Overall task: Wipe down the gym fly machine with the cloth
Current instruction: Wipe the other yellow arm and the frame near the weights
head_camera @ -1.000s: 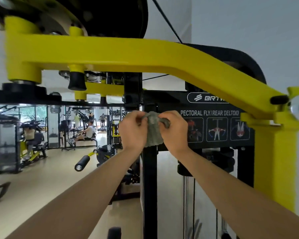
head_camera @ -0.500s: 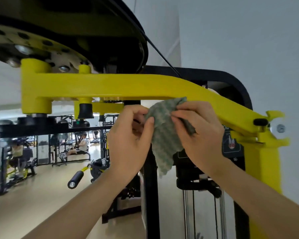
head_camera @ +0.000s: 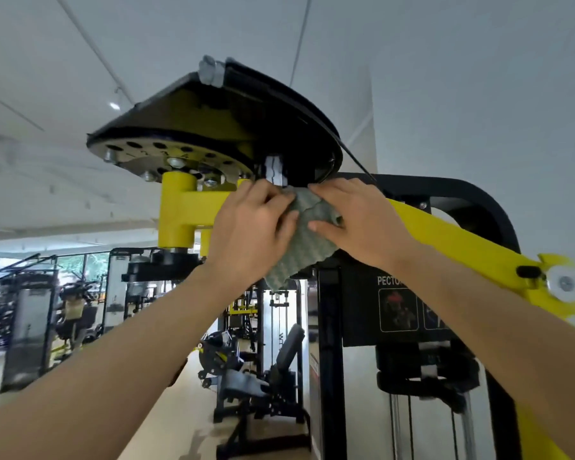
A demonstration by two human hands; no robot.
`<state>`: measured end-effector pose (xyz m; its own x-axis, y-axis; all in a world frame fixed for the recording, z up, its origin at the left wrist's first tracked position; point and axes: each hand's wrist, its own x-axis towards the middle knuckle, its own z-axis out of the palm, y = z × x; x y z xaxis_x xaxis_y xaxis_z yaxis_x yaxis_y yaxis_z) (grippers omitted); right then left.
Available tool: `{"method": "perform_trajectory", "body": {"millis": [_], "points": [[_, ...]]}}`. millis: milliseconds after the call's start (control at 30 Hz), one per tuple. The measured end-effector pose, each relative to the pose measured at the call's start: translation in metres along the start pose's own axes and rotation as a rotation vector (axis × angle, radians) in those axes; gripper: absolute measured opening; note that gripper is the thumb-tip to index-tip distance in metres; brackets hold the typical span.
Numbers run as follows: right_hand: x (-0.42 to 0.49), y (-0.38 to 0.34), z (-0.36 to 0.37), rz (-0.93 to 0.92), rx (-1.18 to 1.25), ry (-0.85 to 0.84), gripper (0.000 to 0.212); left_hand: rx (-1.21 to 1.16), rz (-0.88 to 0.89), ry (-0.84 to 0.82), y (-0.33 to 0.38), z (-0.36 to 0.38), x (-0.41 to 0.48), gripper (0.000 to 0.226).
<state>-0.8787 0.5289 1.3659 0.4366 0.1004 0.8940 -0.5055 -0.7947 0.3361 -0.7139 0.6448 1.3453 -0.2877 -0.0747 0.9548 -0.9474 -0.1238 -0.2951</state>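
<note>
The fly machine's yellow arm (head_camera: 452, 237) runs from a yellow pivot post (head_camera: 176, 210) at centre left down to a forked end at the right. Above it sits a black cam disc (head_camera: 219, 127) with a perforated plate. A grey-green waffle cloth (head_camera: 304, 240) is held up against the yellow arm just under the disc. My left hand (head_camera: 249, 234) pinches its left edge. My right hand (head_camera: 359, 220) grips its upper right part, thumb on the cloth. The lower cloth hangs free below the arm.
The machine's black frame (head_camera: 478, 200) and exercise placard (head_camera: 395, 307) stand behind my right forearm, with the weight stack guide rods (head_camera: 395, 426) below. A black cable (head_camera: 356, 161) runs off the disc. Other gym machines (head_camera: 256, 376) fill the floor at left and centre. A white wall is on the right.
Both hands have carried the cloth upward from in front of the placard to the yellow arm under the cam disc. The cloth has opened out from a bunch. My view has tilted up.
</note>
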Motion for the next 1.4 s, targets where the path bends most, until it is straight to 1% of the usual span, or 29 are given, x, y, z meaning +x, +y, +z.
{"method": "perform_trajectory", "body": {"millis": [67, 133, 267, 333, 400, 467, 567, 633, 733, 867, 1033, 1100, 1200, 1300, 1367, 1400], "points": [[0.003, 0.009, -0.002, 0.004, -0.025, -0.049, 0.061, 0.047, 0.039, -0.055, -0.007, -0.003, 0.000, 0.047], [0.005, 0.017, -0.006, 0.029, -0.050, -0.080, 0.063, 0.065, 0.052, -0.073, -0.013, -0.005, 0.004, 0.049], [0.005, 0.029, -0.009, 0.063, -0.064, -0.095, 0.056, 0.022, 0.061, 0.014, -0.023, -0.009, 0.010, 0.022], [0.003, 0.031, -0.009, 0.049, -0.120, -0.057, 0.050, -0.011, 0.017, 0.056, -0.026, -0.012, 0.011, 0.015], [0.002, 0.027, -0.009, -0.005, -0.185, -0.002, 0.045, -0.014, 0.006, 0.093, -0.028, -0.011, 0.010, 0.011], [0.002, 0.022, -0.010, -0.103, -0.195, 0.050, 0.044, 0.032, 0.083, 0.091, -0.029, -0.008, 0.010, 0.015], [0.004, 0.013, -0.008, -0.241, -0.126, 0.086, 0.048, 0.161, 0.252, 0.043, -0.031, -0.003, 0.008, 0.034], [0.006, 0.005, -0.005, -0.286, -0.133, 0.064, 0.049, 0.191, 0.277, 0.006, -0.037, -0.005, 0.002, 0.038], [0.008, -0.011, 0.005, -0.313, -0.169, 0.036, 0.050, 0.183, 0.190, -0.023, -0.054, -0.017, -0.009, 0.037], [0.021, -0.044, 0.023, -0.314, -0.204, -0.005, 0.055, 0.304, 0.105, -0.067, -0.073, -0.040, -0.020, 0.040], [0.044, -0.084, 0.039, -0.321, -0.140, -0.029, 0.057, 0.305, -0.065, -0.124, -0.100, -0.067, -0.030, 0.036], [0.053, -0.096, 0.043, -0.335, -0.107, -0.036, 0.058, 0.270, -0.121, -0.131, -0.109, -0.074, -0.033, 0.035], [0.066, -0.112, 0.048, -0.348, -0.074, -0.050, 0.062, 0.188, -0.224, -0.089, -0.120, -0.078, -0.037, 0.031], [0.078, -0.126, 0.051, -0.323, -0.034, -0.047, 0.066, 0.054, -0.436, -0.102, -0.128, -0.074, -0.039, 0.024], [0.082, -0.130, 0.052, -0.311, -0.021, -0.031, 0.065, -0.027, -0.572, -0.126, -0.129, -0.068, -0.039, 0.026], [0.081, -0.129, 0.051, -0.320, -0.027, -0.020, 0.064, -0.042, -0.608, -0.125, -0.129, -0.066, -0.038, 0.028]]}}
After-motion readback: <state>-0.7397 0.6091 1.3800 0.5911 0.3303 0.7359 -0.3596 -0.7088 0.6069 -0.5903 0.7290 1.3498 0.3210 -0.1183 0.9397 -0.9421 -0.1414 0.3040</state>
